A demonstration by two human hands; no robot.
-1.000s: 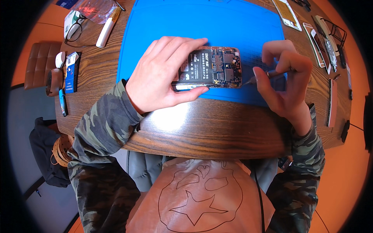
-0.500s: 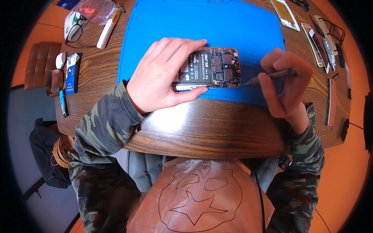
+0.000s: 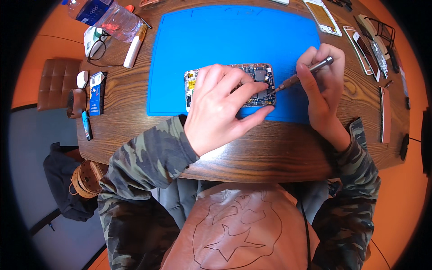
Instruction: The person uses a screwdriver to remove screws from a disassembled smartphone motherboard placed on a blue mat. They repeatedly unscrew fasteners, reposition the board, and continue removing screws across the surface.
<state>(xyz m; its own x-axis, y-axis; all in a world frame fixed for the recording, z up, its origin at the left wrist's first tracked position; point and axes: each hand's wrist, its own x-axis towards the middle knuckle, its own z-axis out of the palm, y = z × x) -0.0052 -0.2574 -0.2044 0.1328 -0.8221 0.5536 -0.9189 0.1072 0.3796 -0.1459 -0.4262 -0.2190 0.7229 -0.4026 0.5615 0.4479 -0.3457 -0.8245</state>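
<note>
An opened phone [image 3: 257, 80] with its circuit board exposed lies on a blue work mat [image 3: 225, 40]. My left hand [image 3: 222, 105] lies over the phone's left and middle part, fingers spread, pinning it to the mat. My right hand [image 3: 321, 87] holds a thin metal screwdriver [image 3: 301, 75] like a pen. Its tip touches the right edge of the board. Much of the phone is hidden under my left fingers.
The mat sits on a wooden table [image 3: 270, 153]. At the left are a plastic bottle [image 3: 105, 15], glasses [image 3: 96, 51], a white pen-like stick [image 3: 134, 47] and a blue box [image 3: 96, 93]. Phone screens and frames [image 3: 360, 42] lie at the right.
My right hand has turned the screwdriver and brought its tip down to the phone's right edge. My left hand stays on the phone.
</note>
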